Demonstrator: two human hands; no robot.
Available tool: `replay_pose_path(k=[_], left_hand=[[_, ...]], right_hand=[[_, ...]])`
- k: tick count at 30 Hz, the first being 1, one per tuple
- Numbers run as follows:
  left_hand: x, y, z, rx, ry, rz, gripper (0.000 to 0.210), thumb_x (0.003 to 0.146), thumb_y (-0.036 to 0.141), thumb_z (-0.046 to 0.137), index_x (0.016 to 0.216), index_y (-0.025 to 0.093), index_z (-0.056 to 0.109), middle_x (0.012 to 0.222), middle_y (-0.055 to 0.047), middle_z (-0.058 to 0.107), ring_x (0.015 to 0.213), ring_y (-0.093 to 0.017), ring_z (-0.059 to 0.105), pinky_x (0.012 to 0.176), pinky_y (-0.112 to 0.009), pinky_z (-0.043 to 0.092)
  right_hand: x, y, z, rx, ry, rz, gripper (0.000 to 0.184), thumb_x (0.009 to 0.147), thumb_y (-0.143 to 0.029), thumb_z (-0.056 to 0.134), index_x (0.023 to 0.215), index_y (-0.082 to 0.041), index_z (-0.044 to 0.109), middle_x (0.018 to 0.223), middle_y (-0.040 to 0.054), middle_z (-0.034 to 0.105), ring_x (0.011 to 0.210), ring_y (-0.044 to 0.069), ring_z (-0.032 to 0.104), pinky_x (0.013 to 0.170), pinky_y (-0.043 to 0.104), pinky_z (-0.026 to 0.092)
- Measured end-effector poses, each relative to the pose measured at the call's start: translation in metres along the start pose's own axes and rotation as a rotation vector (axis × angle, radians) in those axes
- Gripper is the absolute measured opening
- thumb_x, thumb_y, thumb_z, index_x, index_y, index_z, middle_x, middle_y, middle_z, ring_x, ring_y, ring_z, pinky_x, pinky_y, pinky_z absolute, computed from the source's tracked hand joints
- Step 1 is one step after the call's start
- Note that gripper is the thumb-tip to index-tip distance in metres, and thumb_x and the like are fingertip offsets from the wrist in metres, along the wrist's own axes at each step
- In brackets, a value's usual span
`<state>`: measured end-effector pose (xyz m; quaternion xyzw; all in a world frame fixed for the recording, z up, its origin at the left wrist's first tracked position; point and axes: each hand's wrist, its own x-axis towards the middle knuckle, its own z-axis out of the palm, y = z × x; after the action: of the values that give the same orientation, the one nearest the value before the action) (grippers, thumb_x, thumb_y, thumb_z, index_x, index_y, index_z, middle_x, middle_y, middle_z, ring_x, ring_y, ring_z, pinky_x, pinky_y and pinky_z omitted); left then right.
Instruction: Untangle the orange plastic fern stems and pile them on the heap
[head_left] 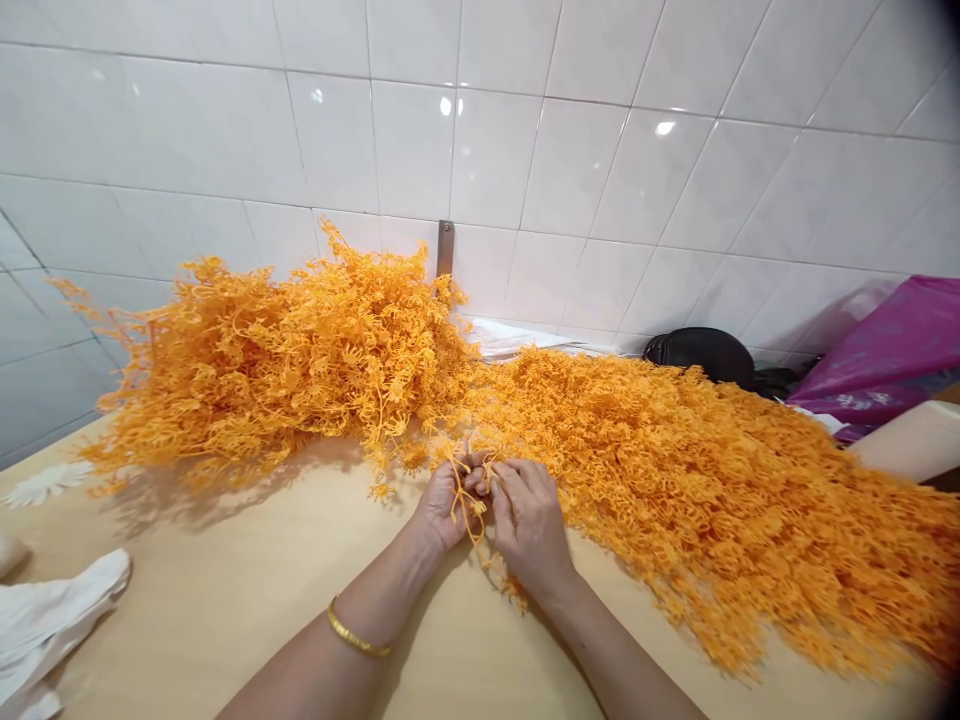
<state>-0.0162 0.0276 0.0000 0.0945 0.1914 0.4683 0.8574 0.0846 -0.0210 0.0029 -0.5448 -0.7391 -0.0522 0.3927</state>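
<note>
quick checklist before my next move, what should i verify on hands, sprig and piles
1. Left hand on the sprig: ok.
2. Right hand on the sprig: ok.
3. Exact fingertip grip: cannot tell, fingers overlap.
4. Bracelet away from the sprig: ok, on the left wrist.
5. Left pile and right pile separate: not ok, they meet behind the hands.
6. White cloth away from hands: ok.

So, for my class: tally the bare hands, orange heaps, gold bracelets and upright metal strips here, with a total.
Hands: 2 (left hand, right hand)
Orange heaps: 2 (taller heap, lower heap)
Gold bracelet: 1
Metal strip: 1
Total: 6
</note>
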Motion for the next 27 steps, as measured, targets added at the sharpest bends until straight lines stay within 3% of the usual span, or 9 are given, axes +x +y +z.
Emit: replay_pose_path(k=[7,12,15,19,24,27], left_hand=[[0.001,-0.004,-0.003,0.081,0.056,-0.013,0.006,0.068,0.011,0.054,0.063,0.011,0.053,0.049,0.002,0.049,0.039,-0.004,0.041,0.038,-0.015,0.035],[0.0,-0.004,-0.001,0.071,0.058,0.065,0.008,0.069,0.01,0.054,0.061,0.01,0.053,0.043,0.004,0.041,0.036,-0.002,0.035,0.036,-0.013,0.031],[-0.002,-0.001,-0.002,0.122,0.046,0.058,0.006,0.071,0.013,0.051,0.069,0.01,0.056,0.05,0.002,0.045,0.038,-0.003,0.036,0.042,-0.017,0.037],[-0.005,0.003,-0.003,0.144,-0.079,0.075,0.008,0.071,0.012,0.049,0.066,0.011,0.054,0.072,-0.004,0.056,0.041,-0.003,0.037,0.045,-0.019,0.036],[-0.008,0.004,-0.003,0.161,-0.241,0.012,0.017,0.077,0.019,0.045,0.068,0.01,0.055,0.047,0.003,0.039,0.037,-0.003,0.028,0.04,-0.017,0.029],[-0.008,0.003,-0.003,0.169,-0.275,-0.015,0.019,0.079,0.02,0.043,0.067,0.009,0.054,0.041,0.006,0.027,0.036,-0.004,0.026,0.039,-0.017,0.027]], right_hand=[[-0.001,-0.005,0.003,-0.207,-0.019,-0.108,0.038,0.072,-0.01,0.041,0.109,-0.011,0.05,0.096,0.0127,0.052,0.088,0.023,0.041,0.078,0.041,0.033],[0.0,-0.006,0.002,0.036,0.001,-0.054,0.036,0.075,-0.011,0.038,0.108,-0.016,0.051,0.093,0.0096,0.056,0.085,0.02,0.047,0.075,0.037,0.037],[0.003,0.0,-0.003,0.335,0.084,0.134,0.026,0.079,-0.017,0.037,0.097,-0.018,0.056,0.089,0.0072,0.058,0.082,0.017,0.052,0.074,0.033,0.04],[0.007,0.017,-0.004,0.662,0.185,0.506,0.021,0.079,-0.028,0.041,0.09,-0.017,0.055,0.076,0.0039,0.058,0.072,0.015,0.054,0.068,0.029,0.042],[0.011,0.028,0.001,0.959,0.243,0.72,0.025,0.075,-0.04,0.046,0.082,-0.017,0.054,0.067,-0.0002,0.054,0.06,0.01,0.051,0.058,0.023,0.041],[0.013,0.025,0.0,1.127,0.169,0.778,0.029,0.073,-0.046,0.049,0.08,-0.018,0.053,0.07,-0.0003,0.053,0.059,0.01,0.051,0.054,0.022,0.04]])
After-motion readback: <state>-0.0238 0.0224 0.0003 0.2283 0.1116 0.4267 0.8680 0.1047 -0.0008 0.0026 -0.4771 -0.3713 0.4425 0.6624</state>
